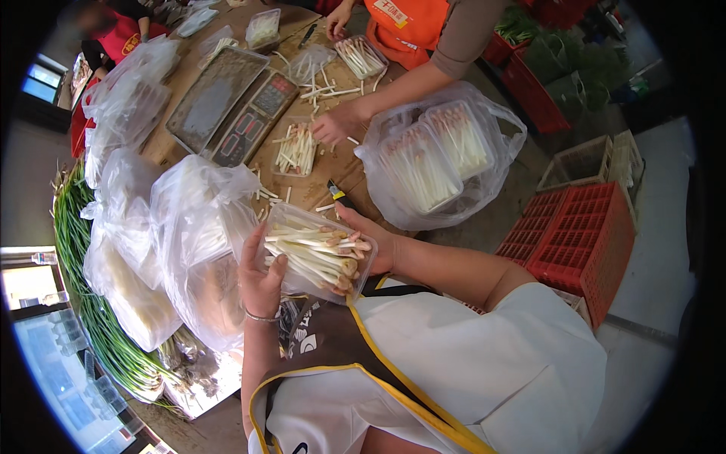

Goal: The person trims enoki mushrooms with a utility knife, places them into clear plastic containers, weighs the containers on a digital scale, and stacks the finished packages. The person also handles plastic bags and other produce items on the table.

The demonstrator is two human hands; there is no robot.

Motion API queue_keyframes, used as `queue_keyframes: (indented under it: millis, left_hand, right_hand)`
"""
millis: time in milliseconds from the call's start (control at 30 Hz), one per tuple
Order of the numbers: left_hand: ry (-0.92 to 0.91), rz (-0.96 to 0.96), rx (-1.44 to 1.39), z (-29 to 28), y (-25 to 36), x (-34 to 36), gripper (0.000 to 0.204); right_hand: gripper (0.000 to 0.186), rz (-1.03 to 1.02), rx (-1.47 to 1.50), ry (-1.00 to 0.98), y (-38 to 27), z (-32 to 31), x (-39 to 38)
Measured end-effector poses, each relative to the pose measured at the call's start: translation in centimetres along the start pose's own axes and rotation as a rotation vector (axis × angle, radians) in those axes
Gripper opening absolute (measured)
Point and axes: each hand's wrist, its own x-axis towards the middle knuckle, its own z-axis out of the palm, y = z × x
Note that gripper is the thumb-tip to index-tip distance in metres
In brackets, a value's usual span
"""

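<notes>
In front of my chest I hold a clear plastic tray point(369, 274) filled with white vegetable stalks point(321, 253) with pinkish root ends. My left hand point(261, 276) grips its left side, thumb over the stalks. Closed on the far right side is my right hand point(376, 236). A yellow and black utility knife point(337, 194) points away from my right fingers; whether they hold it I cannot tell. Just beyond, another tray of stalks point(295, 149) sits on the table, where a co-worker's hand point(338, 122) touches its right side.
A scale point(234, 106) stands on the cardboard-covered table. Bagged stalk trays point(435, 155) lie to the right, stuffed plastic bags point(200, 219) to the left beside long green onions point(83, 250). Red crates point(582, 246) stand at right. The co-worker's other hand point(339, 21) is near a further tray point(360, 57).
</notes>
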Motion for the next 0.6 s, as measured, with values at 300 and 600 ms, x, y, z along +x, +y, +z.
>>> queue_keyframes:
  millis: [300,600]
  left_hand:
    - [0.256,0.130,0.282,3.1,2.8,-1.1,0.065]
    - [0.039,0.233,0.764,6.5,4.2,-1.9,0.074]
  right_hand:
    - [0.064,-0.067,-0.107,-0.057,1.7,-1.4,-0.5]
    - [0.079,-0.177,-0.331,0.052,2.4,1.3,0.2]
